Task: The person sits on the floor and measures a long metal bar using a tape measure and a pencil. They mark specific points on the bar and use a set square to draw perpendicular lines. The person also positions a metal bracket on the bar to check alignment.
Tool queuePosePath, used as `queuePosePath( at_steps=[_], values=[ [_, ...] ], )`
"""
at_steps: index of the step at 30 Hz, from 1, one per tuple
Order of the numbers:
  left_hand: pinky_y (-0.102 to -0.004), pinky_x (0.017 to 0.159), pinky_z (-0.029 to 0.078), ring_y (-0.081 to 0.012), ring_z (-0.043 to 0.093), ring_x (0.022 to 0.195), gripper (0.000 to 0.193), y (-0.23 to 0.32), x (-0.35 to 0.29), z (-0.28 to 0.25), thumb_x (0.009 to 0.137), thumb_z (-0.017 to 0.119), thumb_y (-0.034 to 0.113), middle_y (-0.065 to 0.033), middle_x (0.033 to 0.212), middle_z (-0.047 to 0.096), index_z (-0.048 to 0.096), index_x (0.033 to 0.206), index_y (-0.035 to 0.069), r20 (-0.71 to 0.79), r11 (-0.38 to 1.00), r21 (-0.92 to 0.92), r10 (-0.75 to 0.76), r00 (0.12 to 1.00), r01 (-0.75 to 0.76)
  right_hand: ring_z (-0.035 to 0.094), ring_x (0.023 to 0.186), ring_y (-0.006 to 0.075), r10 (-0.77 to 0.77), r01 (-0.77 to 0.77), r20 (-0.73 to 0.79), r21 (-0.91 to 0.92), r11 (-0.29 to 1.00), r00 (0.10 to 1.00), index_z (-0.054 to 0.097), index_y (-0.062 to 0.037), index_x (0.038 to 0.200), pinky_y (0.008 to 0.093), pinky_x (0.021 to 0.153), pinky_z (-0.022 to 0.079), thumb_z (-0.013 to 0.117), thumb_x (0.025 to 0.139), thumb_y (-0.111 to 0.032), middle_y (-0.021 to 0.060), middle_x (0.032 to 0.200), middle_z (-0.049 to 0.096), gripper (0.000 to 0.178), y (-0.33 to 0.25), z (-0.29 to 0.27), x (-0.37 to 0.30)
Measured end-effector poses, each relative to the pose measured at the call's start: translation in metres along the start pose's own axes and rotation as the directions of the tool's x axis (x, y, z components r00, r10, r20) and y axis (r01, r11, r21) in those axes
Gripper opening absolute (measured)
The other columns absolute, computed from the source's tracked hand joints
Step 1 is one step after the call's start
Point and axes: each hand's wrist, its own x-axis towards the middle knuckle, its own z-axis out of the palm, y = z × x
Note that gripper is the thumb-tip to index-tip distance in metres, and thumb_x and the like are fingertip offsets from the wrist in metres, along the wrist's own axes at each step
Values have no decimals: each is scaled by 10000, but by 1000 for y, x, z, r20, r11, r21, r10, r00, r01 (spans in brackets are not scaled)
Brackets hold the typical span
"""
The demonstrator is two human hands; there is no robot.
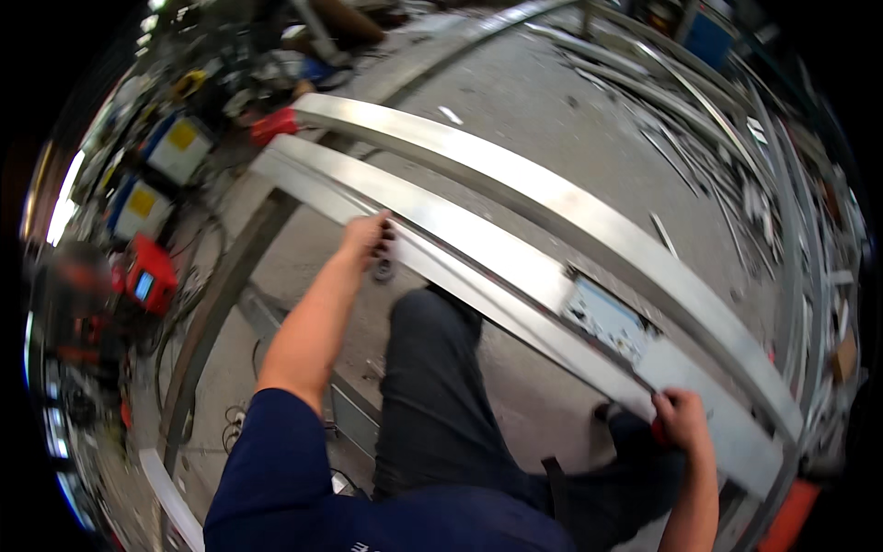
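Across my lap, slanting from far left to near right, lies a long silver metal profile [460, 285] with a dark groove along it. My left hand [368, 237] is closed at its near edge, fingers curled. A small dark round part [383, 270] shows just below those fingers. Farther right, my right hand [682, 419] is closed at the near edge, around a red object [659, 432] mostly hidden by the fingers. Between groove and far side, a rectangular opening holds a pale plate [607, 317] with dark marks.
A second silver beam [552, 193] runs parallel beyond. A dark metal support [216, 299] stands under the left end, near a red clamp-like object [273, 126]. A red machine with a screen [150, 276] sits left. Scrap metal strips [717, 198] litter the floor at far right.
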Motion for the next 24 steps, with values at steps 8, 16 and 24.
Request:
queuePosePath(
  at_steps=[8,16,24],
  values=[
    [-339,760,543,-202,671,795,303,-3,-108,102,922,831,243,-91,844,714,710,994,-25,374,583,331,641,670,-742,705,801,415,37,-50,-194,-65,997,980,713,-47,937,479,730,550,732,952,-344,185,822,737,298,4,-3,6],
    [-476,1215,391,-395,455,1453,1022,11,-144,229,700,954,475,-199,1509,544,514,1524,59,793,112,401,455,406,-909,720,799,364,39,-83,-403,-92,992,914,723,-74,1000,464,722,557,755,931,-376,141,829,748,312,19,8,11],
    [-462,1205,417,-394,496,1407,1082,22,-157,252,602,980,422,-129,1493,550,515,1543,155,850,105,445,264,457,-889,707,832,348,104,-131,-531,-13,991,841,770,-108,931,460,733,552,722,945,-369,102,869,726,266,15,21,2]
  ],
)
